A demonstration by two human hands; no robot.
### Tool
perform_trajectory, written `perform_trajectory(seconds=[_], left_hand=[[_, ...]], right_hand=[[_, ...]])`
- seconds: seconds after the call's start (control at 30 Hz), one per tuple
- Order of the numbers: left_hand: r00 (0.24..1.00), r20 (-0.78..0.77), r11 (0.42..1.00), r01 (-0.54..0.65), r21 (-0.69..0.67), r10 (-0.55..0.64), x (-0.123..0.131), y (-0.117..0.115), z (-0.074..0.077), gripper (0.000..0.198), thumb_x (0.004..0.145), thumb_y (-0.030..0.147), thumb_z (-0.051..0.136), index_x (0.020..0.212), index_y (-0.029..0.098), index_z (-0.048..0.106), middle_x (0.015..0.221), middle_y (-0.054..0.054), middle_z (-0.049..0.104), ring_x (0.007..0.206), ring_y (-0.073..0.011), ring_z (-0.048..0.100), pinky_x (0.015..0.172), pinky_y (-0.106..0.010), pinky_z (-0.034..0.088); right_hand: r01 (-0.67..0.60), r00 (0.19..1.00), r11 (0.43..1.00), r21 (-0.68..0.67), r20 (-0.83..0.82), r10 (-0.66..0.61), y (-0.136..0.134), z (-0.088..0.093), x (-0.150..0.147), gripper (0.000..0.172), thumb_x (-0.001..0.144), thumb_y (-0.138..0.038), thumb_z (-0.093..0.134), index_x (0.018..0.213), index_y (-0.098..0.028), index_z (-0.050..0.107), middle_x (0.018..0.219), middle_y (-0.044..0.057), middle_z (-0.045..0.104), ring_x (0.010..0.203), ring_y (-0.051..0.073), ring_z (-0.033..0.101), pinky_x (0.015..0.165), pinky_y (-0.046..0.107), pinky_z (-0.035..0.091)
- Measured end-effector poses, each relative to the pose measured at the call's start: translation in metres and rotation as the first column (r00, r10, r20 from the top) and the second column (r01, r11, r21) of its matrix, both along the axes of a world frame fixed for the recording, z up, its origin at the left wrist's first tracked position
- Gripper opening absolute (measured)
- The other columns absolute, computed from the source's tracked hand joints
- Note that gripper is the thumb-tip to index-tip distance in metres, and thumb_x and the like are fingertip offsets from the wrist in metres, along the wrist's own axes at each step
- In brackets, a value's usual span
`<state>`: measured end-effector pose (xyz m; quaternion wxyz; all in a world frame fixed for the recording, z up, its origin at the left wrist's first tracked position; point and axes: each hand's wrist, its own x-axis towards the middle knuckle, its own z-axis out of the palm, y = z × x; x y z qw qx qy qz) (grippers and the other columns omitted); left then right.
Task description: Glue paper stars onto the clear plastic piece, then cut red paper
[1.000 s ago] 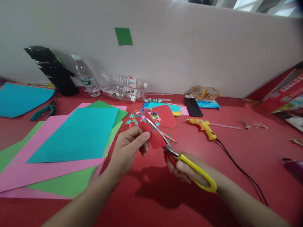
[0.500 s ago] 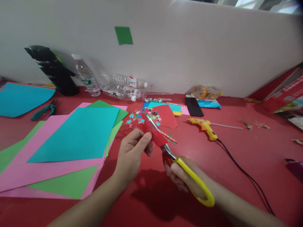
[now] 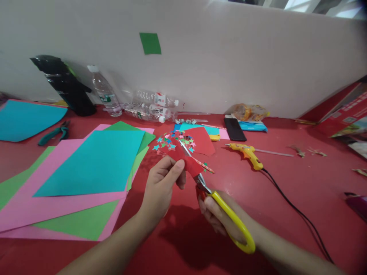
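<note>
Between its thumb and fingers my left hand (image 3: 164,179) pinches a small piece of red paper (image 3: 192,165). My right hand (image 3: 216,214) is closed around the handles of a pair of scissors (image 3: 237,223), one of them large and yellow. The scissor blades lie around the red paper, one tip pointing away from me past its far edge. Just beyond the paper is a pile of small coloured stars (image 3: 172,146). A pencil (image 3: 203,165) lies behind the blades, and a larger red sheet (image 3: 200,139) rests beside the stars.
Layered coloured sheets (image 3: 91,164) cover the left side, with pliers (image 3: 54,133) behind them. Bottles (image 3: 104,91) line the wall. A yellow glue gun (image 3: 248,153) lies to the right, its black cord (image 3: 298,210) running towards me. A black phone (image 3: 235,129) lies at the back.
The yellow scissor handle has swung slightly left and down, closer to the other handle. My left hand and the red paper have shifted very slightly to the right.
</note>
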<state>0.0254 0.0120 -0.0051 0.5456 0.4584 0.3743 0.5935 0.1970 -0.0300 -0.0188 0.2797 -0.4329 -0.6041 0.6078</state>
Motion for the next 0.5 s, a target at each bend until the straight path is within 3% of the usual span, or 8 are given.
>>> perform_trajectory(seconds=[0.27, 0.5], left_hand=[[1.0, 0.002, 1.0, 0.002, -0.009, -0.002, 0.0003, 0.0008, -0.0002, 0.03, 0.089, 0.029, 0.061, 0.062, 0.02, 0.053, 0.053, 0.006, 0.055, 0.05, -0.0068, 0.049, 0.051, -0.019, 0.04], [0.999, 0.029, 1.0, 0.015, 0.003, -0.016, -0.0037, 0.0019, 0.0062, 0.028, 0.087, 0.025, 0.062, 0.06, 0.019, 0.055, 0.053, 0.005, 0.058, 0.05, -0.0073, 0.051, 0.051, -0.019, 0.041]], right_hand=[[-0.01, 1.0, 1.0, 0.019, 0.021, 0.01, 0.003, 0.0004, 0.0025, 0.057, 0.087, -0.075, 0.038, 0.066, -0.021, 0.038, 0.053, -0.008, 0.033, 0.045, 0.006, 0.03, 0.041, 0.019, 0.026], [-0.017, 0.998, 0.992, 0.123, 0.067, 0.009, 0.0068, 0.0044, 0.0062, 0.057, 0.087, -0.075, 0.038, 0.065, -0.021, 0.036, 0.054, -0.007, 0.033, 0.048, 0.007, 0.029, 0.043, 0.02, 0.024]])
